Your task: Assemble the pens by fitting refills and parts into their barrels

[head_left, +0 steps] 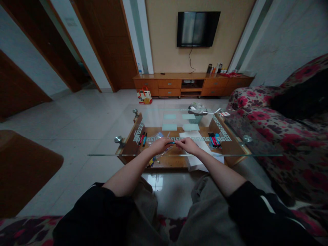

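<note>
Over the glass coffee table (107,143), my left hand (161,145) and my right hand (189,145) meet, both closed on a thin blue pen (172,142). The pen lies sideways between my fingertips, and most of it is hidden by them. Left of my hands, several pens (142,139) in red, black and blue lie side by side. A larger row of pens (214,140), black, red and blue, is to the right. Clear plastic wrapping (160,136) shows behind and below my left hand.
A white box (195,163) and paper sit on the shelf under the glass. At the table's far side is a green basket (196,118) holding plastic bags, with a card (224,114) to its right. A floral sofa (289,136) stands at the right, a brown stool (28,171) at the left.
</note>
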Demonstrator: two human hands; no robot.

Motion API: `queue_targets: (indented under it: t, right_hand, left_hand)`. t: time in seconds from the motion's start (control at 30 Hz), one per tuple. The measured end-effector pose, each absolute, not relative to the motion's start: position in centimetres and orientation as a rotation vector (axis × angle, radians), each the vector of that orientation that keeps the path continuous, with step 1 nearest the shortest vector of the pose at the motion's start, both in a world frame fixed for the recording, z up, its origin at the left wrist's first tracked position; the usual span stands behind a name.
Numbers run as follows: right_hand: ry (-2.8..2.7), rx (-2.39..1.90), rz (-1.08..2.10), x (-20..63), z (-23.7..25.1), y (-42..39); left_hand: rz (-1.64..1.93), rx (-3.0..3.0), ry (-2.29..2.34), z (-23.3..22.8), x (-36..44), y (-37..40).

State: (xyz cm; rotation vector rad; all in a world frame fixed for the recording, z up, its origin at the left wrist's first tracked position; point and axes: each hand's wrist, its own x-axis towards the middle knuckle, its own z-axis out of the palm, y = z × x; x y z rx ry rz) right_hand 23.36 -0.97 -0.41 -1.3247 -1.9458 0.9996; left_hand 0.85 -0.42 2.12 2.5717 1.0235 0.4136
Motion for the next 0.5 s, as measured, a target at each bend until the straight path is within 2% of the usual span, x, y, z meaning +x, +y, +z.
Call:
queue_targets:
  t: [0.5]
  right_hand:
    - [-1.921,-1.310,0.981,22.89,-0.53,-0.87]
  left_hand:
    - [0.391,2.569,1.030,2.14,0.30,-0.31]
